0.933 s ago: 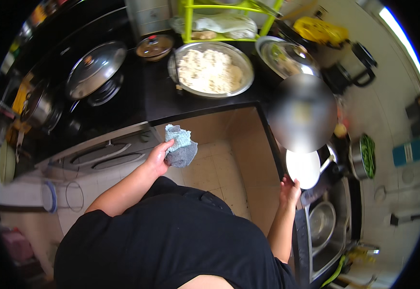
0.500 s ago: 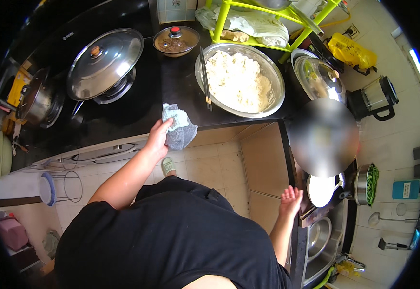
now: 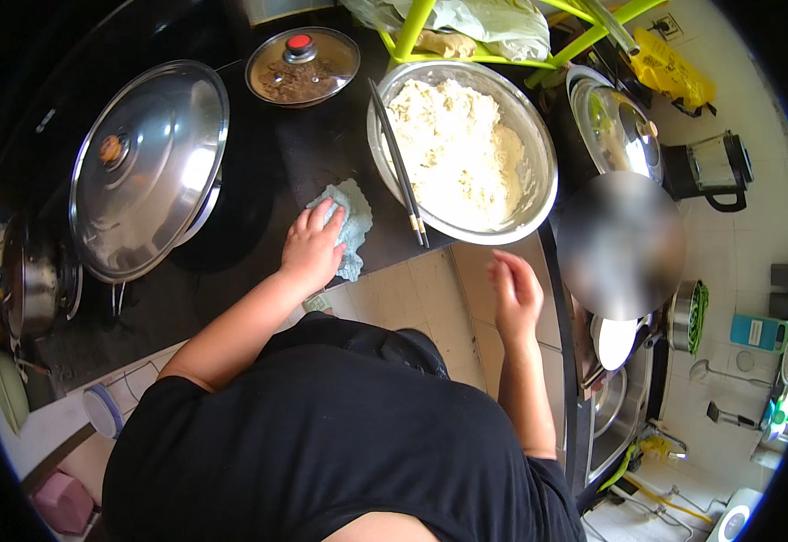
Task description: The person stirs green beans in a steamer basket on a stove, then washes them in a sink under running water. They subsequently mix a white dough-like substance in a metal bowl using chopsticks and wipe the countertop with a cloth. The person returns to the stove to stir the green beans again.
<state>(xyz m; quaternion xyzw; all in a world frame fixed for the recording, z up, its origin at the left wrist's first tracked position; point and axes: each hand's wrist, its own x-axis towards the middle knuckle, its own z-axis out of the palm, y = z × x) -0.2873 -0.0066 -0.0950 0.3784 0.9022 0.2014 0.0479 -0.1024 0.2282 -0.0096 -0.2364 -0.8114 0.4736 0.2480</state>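
On the black countertop (image 3: 295,149), my left hand (image 3: 311,246) presses down on a pale blue-grey cleaning cloth (image 3: 352,226), its fingers bent over the cloth's left part. My right hand (image 3: 517,300) hangs in the air just past the counter's front edge, holding nothing, fingers loosely bent and thumb apart. Between and beyond the hands stands a large steel bowl (image 3: 543,185) of crumbly pale dough (image 3: 453,149). A pair of dark chopsticks (image 3: 398,167) rests across the bowl's left rim, its thicker ends jutting toward me.
Left of the cloth, a large wok with a domed steel lid (image 3: 154,181) sits on the stove. Behind it is a small glass-lidded bowl (image 3: 299,77). A green rack (image 3: 412,32) rises behind the dough bowl. At right are a lidded pot (image 3: 620,131), a blender (image 3: 715,167) and a sink (image 3: 629,415).
My left hand has brought the cloth down onto the countertop and spread it there. My right hand has moved up and forward from beside the sink toward the bowl. The view has shifted closer.
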